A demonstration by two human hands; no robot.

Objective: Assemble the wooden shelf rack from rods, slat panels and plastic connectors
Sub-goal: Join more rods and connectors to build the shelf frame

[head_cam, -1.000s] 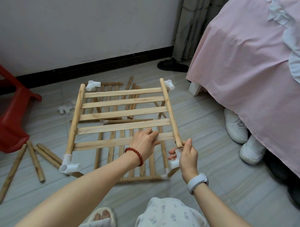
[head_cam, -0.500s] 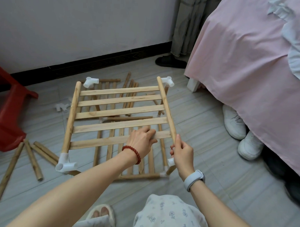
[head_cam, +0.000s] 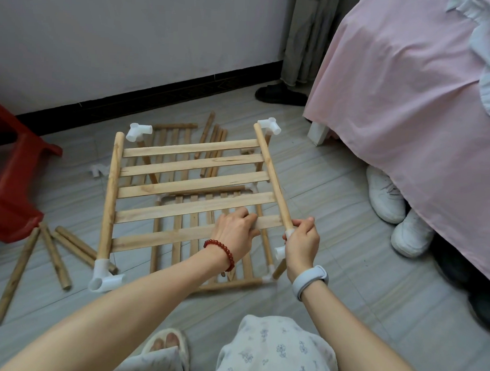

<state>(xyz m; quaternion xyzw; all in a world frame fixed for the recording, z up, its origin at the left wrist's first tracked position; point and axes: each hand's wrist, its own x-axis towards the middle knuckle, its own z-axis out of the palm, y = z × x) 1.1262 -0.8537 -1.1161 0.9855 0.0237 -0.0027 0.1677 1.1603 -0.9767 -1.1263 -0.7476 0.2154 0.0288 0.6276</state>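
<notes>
Panel (head_cam: 194, 180) raised, red stool (head_cam: 13, 188) beside

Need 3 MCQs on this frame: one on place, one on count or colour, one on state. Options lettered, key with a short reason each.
1. Where is the red stool?
A. at the left edge, near the wall
B. under the bed
C. between the person's feet

2. How many flat slats does the held slat panel have?
A. three
B. six
C. nine

3. What is the right hand doing?
A. resting flat on the floor
B. gripping the white connector at the near end of the panel's right rod
C. holding a loose rod away from the panel

Key: 1 A, the stool stands at the left by the dark skirting. 2 B, six slats span the two side rods. 3 B, its fingers curl round the connector at the rod's end, while the left hand holds a slat.
</notes>
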